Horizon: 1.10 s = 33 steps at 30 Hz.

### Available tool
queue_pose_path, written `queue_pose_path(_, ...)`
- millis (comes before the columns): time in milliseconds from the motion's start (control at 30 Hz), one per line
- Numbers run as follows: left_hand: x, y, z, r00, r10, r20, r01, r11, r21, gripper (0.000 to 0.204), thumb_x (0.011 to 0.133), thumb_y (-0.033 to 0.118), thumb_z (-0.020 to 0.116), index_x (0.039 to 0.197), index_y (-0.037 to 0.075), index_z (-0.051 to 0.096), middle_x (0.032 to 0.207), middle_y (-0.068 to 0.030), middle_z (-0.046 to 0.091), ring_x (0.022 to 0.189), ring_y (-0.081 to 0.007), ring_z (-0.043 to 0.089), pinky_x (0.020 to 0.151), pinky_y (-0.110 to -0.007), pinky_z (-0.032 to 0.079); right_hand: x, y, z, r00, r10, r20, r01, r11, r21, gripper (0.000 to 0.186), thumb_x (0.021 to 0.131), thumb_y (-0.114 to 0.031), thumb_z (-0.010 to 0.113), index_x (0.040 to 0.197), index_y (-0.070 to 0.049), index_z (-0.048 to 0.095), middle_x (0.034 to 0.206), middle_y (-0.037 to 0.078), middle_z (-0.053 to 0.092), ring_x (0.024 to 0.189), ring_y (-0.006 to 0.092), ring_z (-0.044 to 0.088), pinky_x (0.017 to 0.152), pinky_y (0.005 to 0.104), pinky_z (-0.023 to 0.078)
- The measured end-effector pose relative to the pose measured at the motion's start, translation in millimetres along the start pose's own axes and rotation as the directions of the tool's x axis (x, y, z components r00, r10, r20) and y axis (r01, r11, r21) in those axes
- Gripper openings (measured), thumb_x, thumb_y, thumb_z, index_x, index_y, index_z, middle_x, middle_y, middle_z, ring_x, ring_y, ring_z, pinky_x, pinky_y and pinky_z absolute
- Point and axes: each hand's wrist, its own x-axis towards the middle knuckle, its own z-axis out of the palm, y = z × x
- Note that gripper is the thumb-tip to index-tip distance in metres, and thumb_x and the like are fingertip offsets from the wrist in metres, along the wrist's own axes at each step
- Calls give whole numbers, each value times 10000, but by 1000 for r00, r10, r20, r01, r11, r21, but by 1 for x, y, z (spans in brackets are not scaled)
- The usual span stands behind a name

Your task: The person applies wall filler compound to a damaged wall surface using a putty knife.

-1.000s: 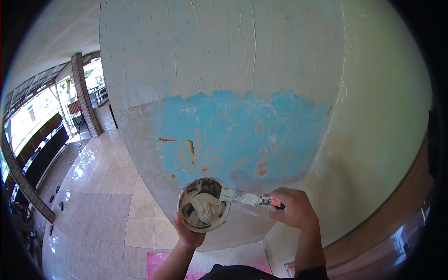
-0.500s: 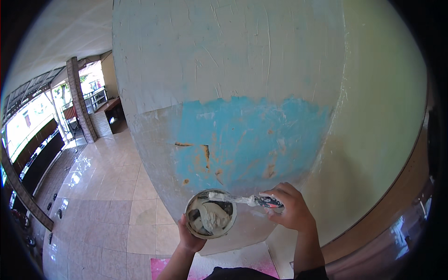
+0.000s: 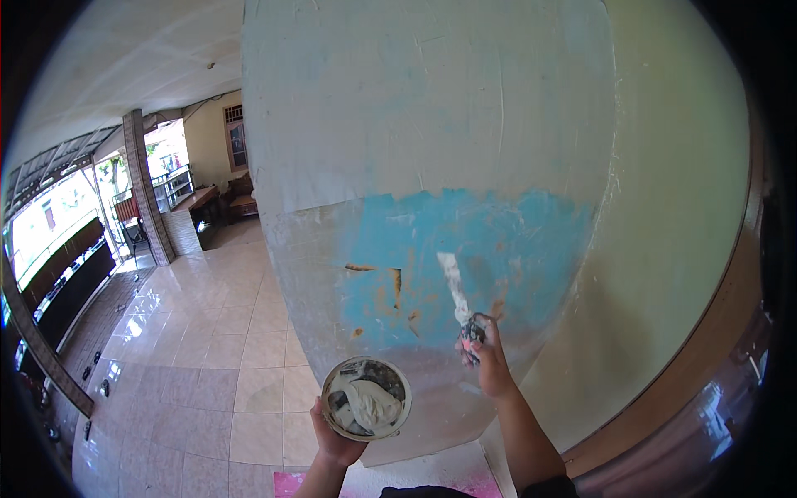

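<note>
My left hand (image 3: 336, 444) grips a round tub (image 3: 382, 370) from its lower left side. A thick whitish lump of putty (image 3: 372, 405) lies inside, and the tub's inner wall is smeared with it. My right hand (image 3: 488, 353) is closed round the dark, putty-stained handle of a putty knife (image 3: 455, 290). Its blade points up and is coated in white putty, in front of a bright blue patch (image 3: 465, 224) on the wall. Whether the blade touches the wall I cannot tell. Brown cracks and worn spots (image 3: 396, 286) mark the patch.
Greyish, skim-coated wall (image 3: 374, 108) surrounds the patch, meeting a pale green wall (image 3: 681, 207) on the right. Below lies a pink and white sheet (image 3: 415, 477). Shiny floor tiles (image 3: 199, 357) stretch left toward a pillar (image 3: 148, 187) and a wooden table (image 3: 195, 199).
My right hand has drawn the putty knife out of the tub and raised it before the blue patch, turning the blade upward. The view has shifted left, showing more of the room.
</note>
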Motion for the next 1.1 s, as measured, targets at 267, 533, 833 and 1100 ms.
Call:
queue_pose_path(267, -26, 19, -28, 998, 33, -44, -32, 999, 28, 873, 869, 738, 450, 1512, 150, 389, 1504, -105, 451, 1378, -335, 433, 1113, -569, 365, 76, -21, 90, 812, -582, 45, 514, 678, -526, 493, 969, -127, 603, 1418, -55, 413, 1147, 173, 573, 956, 251, 638, 813, 382, 525)
queue_pose_path(533, -35, 26, -45, 995, 57, -76, -54, 998, 43, 862, 870, 729, 455, 1502, 144, 403, 1493, -113, 462, 1365, -348, 446, 1089, -594, 386, 137, -27, 143, 777, -620, 108, 443, 416, -794, 509, 914, -143, 653, 1386, -125, 462, 1076, 163, 544, 830, 346, 655, 617, 449, 560)
queue_pose_path(833, -39, 27, -63, 994, 62, -92, -60, 998, 29, 864, 874, 742, 440, 1502, 150, 403, 1490, -100, 466, 1367, -338, 444, 1088, -583, 392, 94, 48, 109, 729, -677, 100, 461, 378, -803, 625, 870, -133, 705, 1432, -160, 433, 1024, 186, 579, 799, 368, 661, 593, 426, 554)
queue_pose_path(1100, -32, 29, -57, 997, 15, -80, -15, 1000, 0, 865, 865, 726, 460, 1500, 141, 406, 1498, -124, 458, 1362, -368, 448, 1076, -625, 391, 126, -34, 152, 771, -611, 181, 442, 308, -843, 528, 882, -88, 713, 1367, -92, 503, 972, 160, 591, 786, 366, 641, 631, 438, 535)
